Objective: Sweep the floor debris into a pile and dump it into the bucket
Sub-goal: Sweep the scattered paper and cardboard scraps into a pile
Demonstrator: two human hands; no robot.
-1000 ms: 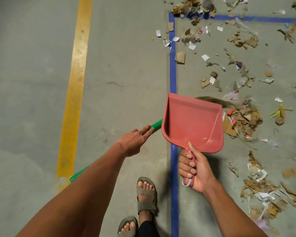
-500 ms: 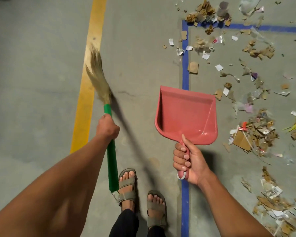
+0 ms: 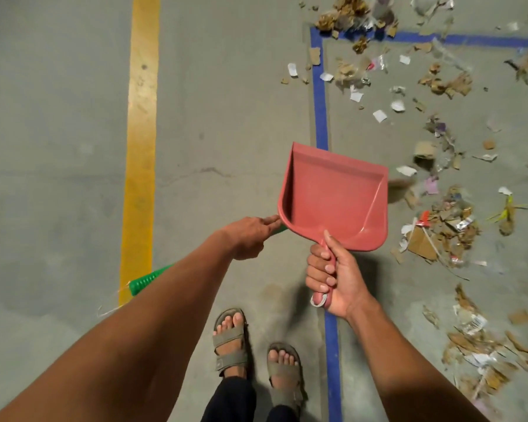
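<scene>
Head view: right hand (image 3: 337, 278) grips red dustpan (image 3: 336, 197) handle, centre frame; left hand (image 3: 247, 236) grasps green broom handle (image 3: 145, 281). Debris (image 3: 439, 229) at right; no legible writing.

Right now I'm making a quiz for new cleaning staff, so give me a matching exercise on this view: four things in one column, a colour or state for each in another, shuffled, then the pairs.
Things:
1. dustpan
2. broom handle
3. debris
4. left floor line

Descriptions:
A. yellow
B. green, held by the left hand
C. scattered on the floor, not yet in one pile
D. red, empty, held off the floor by the right hand

Pairs: 1-D, 2-B, 3-C, 4-A
</scene>
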